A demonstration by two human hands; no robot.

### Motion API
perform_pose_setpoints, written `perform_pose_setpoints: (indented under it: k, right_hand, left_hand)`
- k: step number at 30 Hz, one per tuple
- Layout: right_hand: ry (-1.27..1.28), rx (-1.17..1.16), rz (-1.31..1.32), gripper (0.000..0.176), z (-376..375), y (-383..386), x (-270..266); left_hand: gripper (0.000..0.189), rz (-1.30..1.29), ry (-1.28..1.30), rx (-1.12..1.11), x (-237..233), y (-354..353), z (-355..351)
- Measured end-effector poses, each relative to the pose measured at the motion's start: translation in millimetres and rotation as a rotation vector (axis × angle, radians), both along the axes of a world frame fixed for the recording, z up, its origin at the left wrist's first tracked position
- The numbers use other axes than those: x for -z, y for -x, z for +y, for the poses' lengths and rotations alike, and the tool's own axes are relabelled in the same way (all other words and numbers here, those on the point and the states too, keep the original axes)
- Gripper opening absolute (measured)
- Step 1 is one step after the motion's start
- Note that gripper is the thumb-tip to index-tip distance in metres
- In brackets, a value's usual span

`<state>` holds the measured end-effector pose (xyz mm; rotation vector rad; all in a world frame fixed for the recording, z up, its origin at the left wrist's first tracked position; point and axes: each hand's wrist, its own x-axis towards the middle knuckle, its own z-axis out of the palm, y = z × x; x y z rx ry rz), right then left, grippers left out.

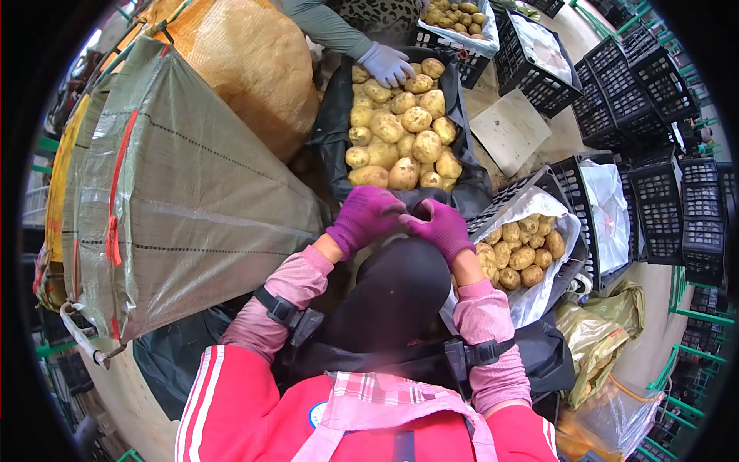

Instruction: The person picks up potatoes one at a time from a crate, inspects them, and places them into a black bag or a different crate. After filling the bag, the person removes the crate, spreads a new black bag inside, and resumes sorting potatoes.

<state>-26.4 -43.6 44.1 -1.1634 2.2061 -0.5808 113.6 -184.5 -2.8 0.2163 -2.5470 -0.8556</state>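
Note:
My left hand [363,216] and my right hand [440,224], both in purple gloves, meet at the near rim of a black-lined crate [336,131] heaped with yellow potatoes [403,131]. The fingers of both hands curl together; whether they hold a potato is hidden by the gloves. To my right stands a black crate with a white liner [539,292], partly filled with potatoes [522,252].
Another person's hand in a pale glove [386,65] rests on potatoes at the far end of the crate. A large grey-green woven sack [177,192] and an orange mesh sack [246,61] stand at left. Stacked black crates [654,154] fill the right. A board [509,129] lies on the floor.

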Motion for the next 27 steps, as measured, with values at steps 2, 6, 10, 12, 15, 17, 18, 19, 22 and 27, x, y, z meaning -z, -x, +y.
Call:
perform_pose_setpoints:
  k: [2, 6, 10, 12, 15, 17, 18, 19, 22, 27]
  right_hand:
    - [-0.069, -0.113, 0.121, 0.034, -5, 2, 0]
    - [-0.102, -0.306, 0.362, 0.031, -12, 6, 2]
    - [-0.252, -0.424, 0.425, 0.025, -19, 5, -13]
    - [-0.300, -0.434, 0.496, 0.024, -24, 8, -18]
    - [-0.251, -0.415, 0.465, 0.032, -24, 9, -27]
    - [-0.230, -0.519, 0.434, 0.031, -28, 14, -24]
    - [-0.216, -0.571, 0.418, 0.031, -31, 17, -23]
    - [-0.105, -0.582, 0.249, 0.029, -34, 19, -24]
    - [0.191, -0.580, -0.083, 0.026, -37, 17, -31]
    - [0.501, -0.219, -0.535, 0.041, -55, 43, -119]
  left_hand:
    - [0.021, -0.078, 0.017, 0.004, -1, 5, 2]
    - [0.027, -0.001, 0.080, -0.113, -8, 9, 9]
    - [0.029, 0.125, 0.113, -0.052, 8, 42, 18]
    - [0.028, 0.104, 0.103, 0.076, 19, 55, 10]
    - [0.021, 0.053, 0.126, 0.182, 30, 67, 1]
    - [0.014, -0.086, 0.136, 0.192, 39, 70, -1]
    - [0.013, -0.075, 0.161, 0.145, 39, 71, -1]
    - [0.015, -0.064, 0.186, 0.098, 39, 70, 1]
    - [0.032, -0.252, 0.207, -0.088, 85, 80, -20]
    - [0.045, -0.304, 0.156, -0.292, 60, 87, -55]
